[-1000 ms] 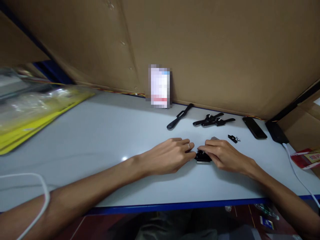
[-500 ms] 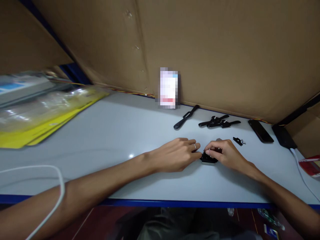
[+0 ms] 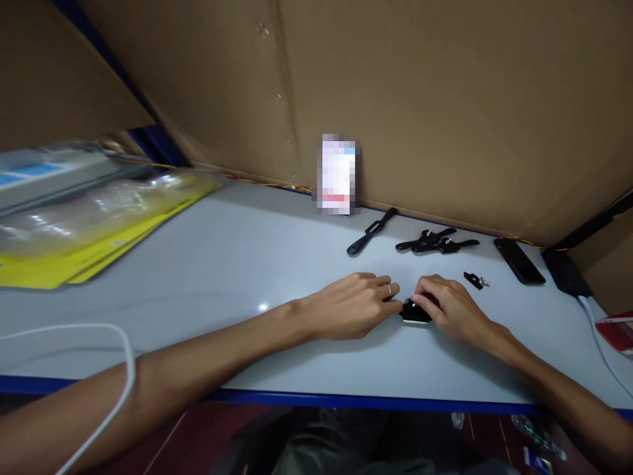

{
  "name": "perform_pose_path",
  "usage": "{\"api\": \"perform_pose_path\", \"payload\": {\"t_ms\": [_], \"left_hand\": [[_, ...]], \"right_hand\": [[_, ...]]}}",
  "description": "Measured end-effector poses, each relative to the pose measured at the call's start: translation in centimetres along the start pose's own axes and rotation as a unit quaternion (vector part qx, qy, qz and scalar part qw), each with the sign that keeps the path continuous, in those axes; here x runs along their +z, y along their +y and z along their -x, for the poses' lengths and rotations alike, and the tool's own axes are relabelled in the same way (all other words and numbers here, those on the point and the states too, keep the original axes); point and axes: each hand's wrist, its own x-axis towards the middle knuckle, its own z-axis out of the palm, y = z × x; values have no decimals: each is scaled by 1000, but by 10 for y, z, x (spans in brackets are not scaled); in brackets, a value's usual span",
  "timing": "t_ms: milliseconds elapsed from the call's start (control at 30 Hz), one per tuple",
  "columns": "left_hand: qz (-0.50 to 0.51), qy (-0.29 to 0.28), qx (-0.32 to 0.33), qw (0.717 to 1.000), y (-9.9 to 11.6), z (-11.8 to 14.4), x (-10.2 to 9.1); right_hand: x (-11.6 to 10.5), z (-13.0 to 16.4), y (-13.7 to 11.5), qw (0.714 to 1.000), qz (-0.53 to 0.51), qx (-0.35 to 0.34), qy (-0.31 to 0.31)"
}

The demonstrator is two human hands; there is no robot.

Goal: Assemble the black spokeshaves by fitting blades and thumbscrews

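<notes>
A small black device (image 3: 414,313), like a watch body, lies on the pale table (image 3: 237,264) between my two hands. My left hand (image 3: 353,307), with a ring on one finger, rests flat on the table and its fingertips touch the device's left side. My right hand (image 3: 448,307) curls over the device from the right and grips it with its fingers. Most of the device is hidden under my fingers.
Behind the hands lie a black strap (image 3: 370,231), a cluster of black strap pieces (image 3: 435,241), a small black clip (image 3: 475,280), a dark phone (image 3: 519,260) and a black charger with white cable (image 3: 566,274). Yellow sheets under clear plastic (image 3: 99,224) sit far left. Cardboard walls (image 3: 420,99) enclose the table.
The camera view drifted, shifting everything slightly right in the picture. Both hands stay on the small black device; my right fingers curled closer over it.
</notes>
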Motion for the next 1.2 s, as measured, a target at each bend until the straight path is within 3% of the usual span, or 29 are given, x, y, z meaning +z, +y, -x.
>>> {"api": "perform_pose_path", "payload": {"t_ms": [300, 600, 767, 933, 1200], "left_hand": [[-2, -8, 3, 1000, 2, -1, 0], [-5, 4, 7, 1000, 1, -1, 0], [-7, 10, 6, 1000, 1, -1, 1], [-7, 10, 7, 1000, 1, 0, 2], [-6, 13, 10, 1000, 0, -1, 2]], "right_hand": [[14, 3, -6, 989, 139, -4, 52], [13, 4, -8, 981, 163, -13, 100], [2, 3, -5, 992, 25, 4, 126], [-1, 0, -5, 990, -119, -9, 75], [-1, -3, -1, 970, -231, 69, 31]]}}
